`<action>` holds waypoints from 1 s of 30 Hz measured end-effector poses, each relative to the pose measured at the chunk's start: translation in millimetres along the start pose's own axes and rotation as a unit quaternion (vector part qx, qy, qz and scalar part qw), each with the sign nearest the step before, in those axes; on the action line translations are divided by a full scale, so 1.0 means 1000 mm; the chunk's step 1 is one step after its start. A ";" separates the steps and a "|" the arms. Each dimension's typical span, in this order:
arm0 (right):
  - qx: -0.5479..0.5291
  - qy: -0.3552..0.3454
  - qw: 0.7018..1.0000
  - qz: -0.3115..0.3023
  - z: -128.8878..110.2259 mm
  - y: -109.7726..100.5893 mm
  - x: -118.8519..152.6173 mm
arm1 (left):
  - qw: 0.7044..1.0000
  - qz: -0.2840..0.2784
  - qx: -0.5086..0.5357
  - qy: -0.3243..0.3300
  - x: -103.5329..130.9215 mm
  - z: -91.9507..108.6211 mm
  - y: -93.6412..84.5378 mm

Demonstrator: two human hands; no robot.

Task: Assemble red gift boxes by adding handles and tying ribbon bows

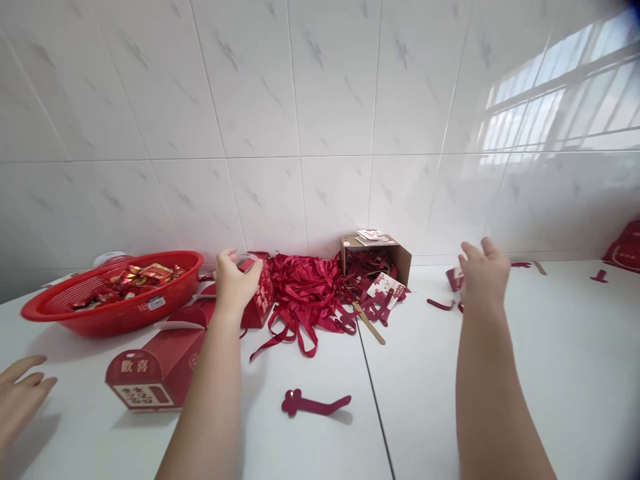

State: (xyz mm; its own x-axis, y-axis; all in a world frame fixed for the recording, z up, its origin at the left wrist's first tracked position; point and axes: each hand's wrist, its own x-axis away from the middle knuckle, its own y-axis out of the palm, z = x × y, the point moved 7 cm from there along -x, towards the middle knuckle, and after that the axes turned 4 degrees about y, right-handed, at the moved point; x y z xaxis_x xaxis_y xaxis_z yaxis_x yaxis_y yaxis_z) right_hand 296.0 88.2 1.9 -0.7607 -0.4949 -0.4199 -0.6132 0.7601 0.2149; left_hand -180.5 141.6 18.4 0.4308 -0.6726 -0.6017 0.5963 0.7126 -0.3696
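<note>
My left hand is at the top of a red gift box with pale printing, its fingers and thumb curled about the box's upper edge. The hand hides the box's left side. My right hand is raised over the right of the table, fingers bent but apart. Close to its left side is a small red and white piece, partly hidden. Below that hand lies a curved dark red strip. Between my arms a flower-ended dark red strip lies flat on the white table.
Another person's hand reaches in at the left. A red gift box with Chinese characters stands near a red basket of wrapped sweets. Red ribbons lie heaped beside a cardboard box of tags. A tiled wall closes the back.
</note>
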 end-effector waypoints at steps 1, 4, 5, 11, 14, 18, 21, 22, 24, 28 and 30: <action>-0.028 0.005 1.000 0.005 -0.005 0.000 0.004 | 1.000 -0.001 -0.014 -0.019 -0.002 -0.012 0.006; -0.101 -0.001 0.995 0.004 -0.032 -0.002 0.022 | 0.998 -0.012 -0.035 -0.059 -0.003 -0.041 0.023; -0.128 -0.009 0.992 0.002 -0.043 -0.004 0.028 | 0.997 -0.017 -0.037 -0.067 -0.001 -0.048 0.028; -0.217 -0.094 0.972 0.007 -0.093 -0.019 0.058 | 0.995 0.000 -0.026 -0.094 0.003 -0.062 0.030; -0.207 -0.122 0.970 -0.019 -0.099 -0.009 0.067 | 0.998 0.013 0.025 -0.054 -0.001 -0.041 0.023; -0.161 -0.114 0.971 -0.132 -0.094 0.030 0.080 | 0.989 -0.054 0.133 0.040 0.014 0.024 0.019; -0.129 -0.080 0.954 -0.260 -0.089 0.065 0.100 | 0.934 -0.155 0.301 0.114 0.049 0.085 0.014; -0.128 -0.065 0.939 -0.312 -0.090 0.075 0.109 | 0.916 -0.173 0.341 0.123 0.063 0.101 0.010; -0.137 -0.038 0.905 -0.400 -0.093 0.089 0.129 | 0.890 -0.188 0.393 0.132 0.086 0.126 0.000; -0.178 0.006 0.891 -0.418 -0.103 0.088 0.149 | 0.863 -0.168 0.460 0.126 0.108 0.144 -0.016; -0.195 0.030 0.897 -0.396 -0.105 0.082 0.151 | 0.850 -0.180 0.483 0.108 0.110 0.144 -0.018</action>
State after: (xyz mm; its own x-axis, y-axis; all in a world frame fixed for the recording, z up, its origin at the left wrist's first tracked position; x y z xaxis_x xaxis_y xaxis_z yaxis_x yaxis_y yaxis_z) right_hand 108.7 32.2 48.6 -0.0568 -0.8450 -0.5318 -0.9852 -0.0389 0.1671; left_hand -46.0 26.6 61.2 0.0309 -0.6855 -0.7274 0.9860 -0.0983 0.1345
